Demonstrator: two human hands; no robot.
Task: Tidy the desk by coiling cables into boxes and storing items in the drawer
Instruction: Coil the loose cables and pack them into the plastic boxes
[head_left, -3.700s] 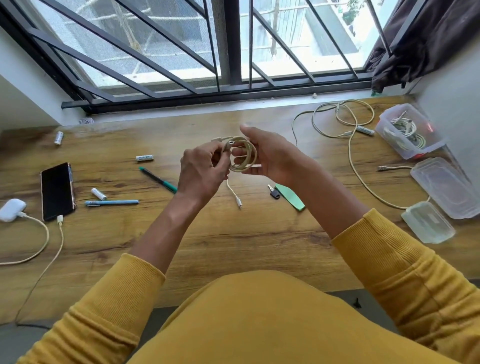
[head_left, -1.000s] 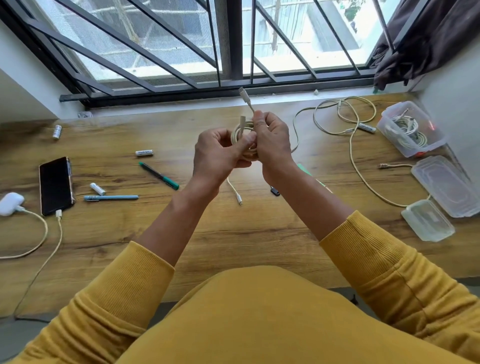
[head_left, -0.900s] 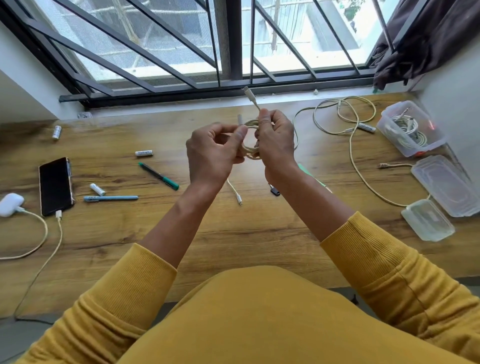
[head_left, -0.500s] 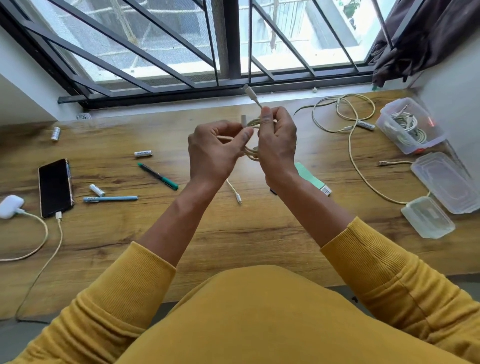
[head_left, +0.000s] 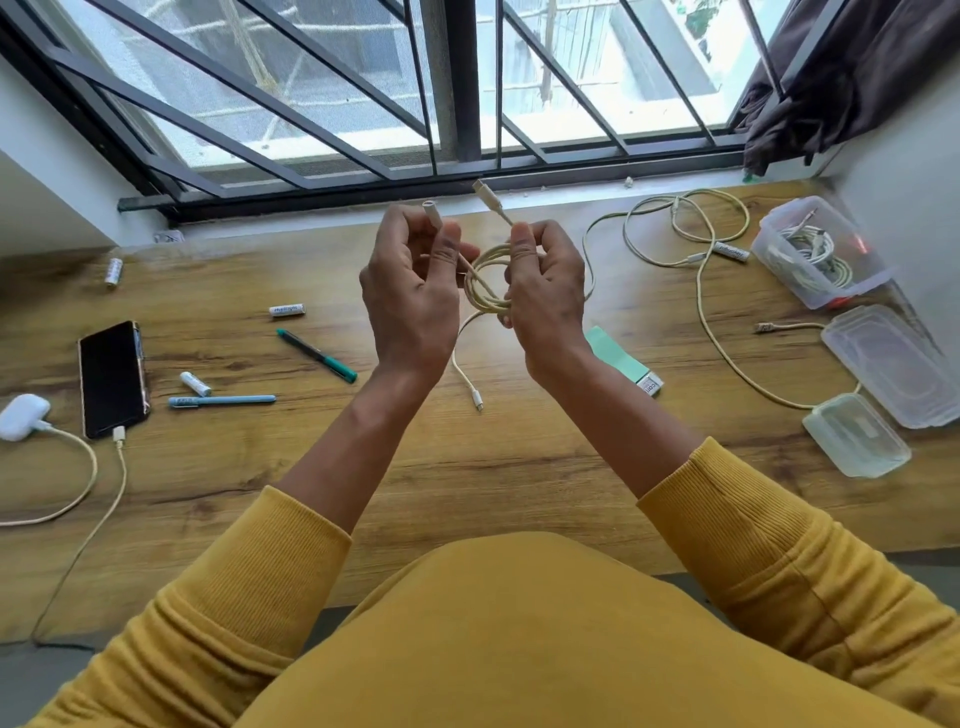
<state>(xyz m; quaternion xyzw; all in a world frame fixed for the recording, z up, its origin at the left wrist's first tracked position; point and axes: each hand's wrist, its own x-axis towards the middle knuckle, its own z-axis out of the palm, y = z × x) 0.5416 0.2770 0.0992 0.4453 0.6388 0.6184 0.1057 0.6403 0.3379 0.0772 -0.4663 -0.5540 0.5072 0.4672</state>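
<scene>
A cream cable (head_left: 485, 283) is wound into a small coil, held above the wooden desk (head_left: 467, 467) between both hands. My right hand (head_left: 545, 291) grips the coil, and one plug sticks up above its fingers. My left hand (head_left: 410, 296) pinches a strand of the same cable, with a white plug end showing above its fingers. A loose tail hangs down to the desk, ending in a small connector (head_left: 478, 402). At the right stand an open clear box (head_left: 815, 260) with coiled cables inside, an empty box (head_left: 852, 434) and a lid (head_left: 888, 364).
A long cream cable (head_left: 696, 270) sprawls across the right of the desk. Left side: a phone (head_left: 111, 379), a white charger (head_left: 21, 415) with cables, two pens (head_left: 317, 356), several batteries (head_left: 287, 310). A green card (head_left: 621, 361) lies under my right wrist. Window bars run along the back.
My hands have drawn slightly apart. The left hand has pulled its cable end out to the left and upward, so the coil now shows between the hands.
</scene>
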